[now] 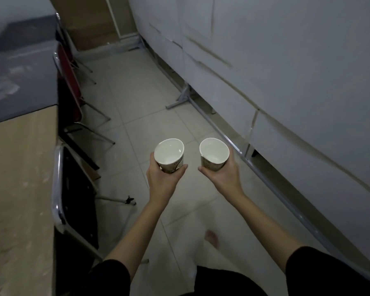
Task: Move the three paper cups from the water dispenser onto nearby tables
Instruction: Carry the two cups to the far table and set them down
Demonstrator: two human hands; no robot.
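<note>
I carry two white paper cups above a tiled aisle. My left hand (163, 178) is wrapped around the lower part of the left paper cup (169, 151), whose printed side shows near my thumb. My right hand (222, 178) grips the right paper cup (214, 151), which has a small dent in its rim on the left. Both cups are upright with a slight tilt and look empty inside. No water dispenser or third cup is in view.
Along the left runs a wooden table (19, 189), with a dark-topped table (19, 82) beyond it. Folding chairs, black (77, 189) and red (69, 82), stand along their edge. White partition panels (286, 71) on metal feet line the right. A bare foot (212, 238) shows below.
</note>
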